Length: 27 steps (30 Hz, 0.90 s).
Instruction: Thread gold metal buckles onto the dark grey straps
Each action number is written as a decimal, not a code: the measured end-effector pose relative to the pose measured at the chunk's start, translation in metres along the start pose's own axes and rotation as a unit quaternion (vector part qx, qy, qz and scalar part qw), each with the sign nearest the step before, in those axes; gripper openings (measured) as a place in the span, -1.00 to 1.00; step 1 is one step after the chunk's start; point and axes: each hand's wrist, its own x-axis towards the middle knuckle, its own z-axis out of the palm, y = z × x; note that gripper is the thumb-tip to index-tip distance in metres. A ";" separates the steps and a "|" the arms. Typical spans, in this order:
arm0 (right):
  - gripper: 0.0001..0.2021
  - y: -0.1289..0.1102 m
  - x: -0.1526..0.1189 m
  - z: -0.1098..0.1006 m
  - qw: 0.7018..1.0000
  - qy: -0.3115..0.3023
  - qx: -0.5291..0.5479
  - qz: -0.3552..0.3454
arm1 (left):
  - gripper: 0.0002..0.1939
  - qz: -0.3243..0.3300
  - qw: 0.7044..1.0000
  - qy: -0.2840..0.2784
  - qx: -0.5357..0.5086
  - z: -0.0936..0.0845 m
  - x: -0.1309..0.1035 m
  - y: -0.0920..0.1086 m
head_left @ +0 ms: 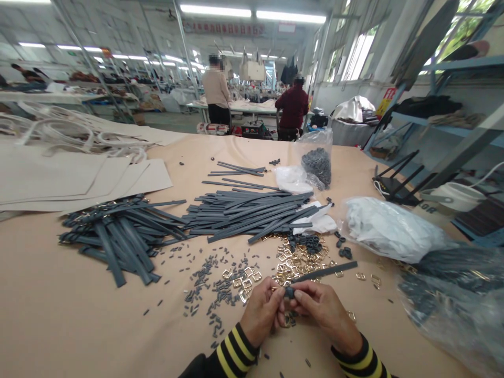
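Low in the head view, my left hand (263,304) and my right hand (326,311) meet with fingertips pinched together. Between them is the folded end of a dark grey strap (331,270), whose free length stretches up and to the right behind my right fingers. My fingers partly hide the folded end, so whether a buckle sits in it is unclear. Gold metal buckles (289,262) lie heaped just beyond my hands, with dark strap loops (309,243) on top. Small dark grey pieces (220,286) are scattered to the left of my left hand.
A pile of straps (248,210) lies mid-table, with buckled straps (122,236) left of it. Beige panels (51,173) cover the far left. Clear bags (394,228) stand at right, and a bag of dark loops (317,165) behind. Two people work in the background.
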 end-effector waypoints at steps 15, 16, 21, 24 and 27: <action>-0.77 0.002 0.002 0.019 0.997 0.045 -0.035 -0.058 | -0.66 0.037 0.992 0.065 0.100 0.000 -0.002 -0.003; -0.80 0.000 0.002 0.019 0.993 0.058 -0.074 -0.065 | -0.66 0.037 0.992 0.068 0.103 -0.001 -0.001 -0.003; -0.87 -0.007 0.000 0.019 0.983 0.045 -0.157 -0.079 | -0.62 0.029 0.991 0.057 0.117 -0.001 -0.003 -0.005; -0.87 -0.006 0.001 0.020 0.979 0.036 -0.181 -0.088 | -0.66 0.037 0.991 0.024 0.126 -0.001 -0.005 -0.005; -0.89 -0.003 0.002 0.020 0.978 0.030 -0.190 -0.083 | -0.71 0.039 0.992 -0.017 0.119 -0.001 -0.006 -0.002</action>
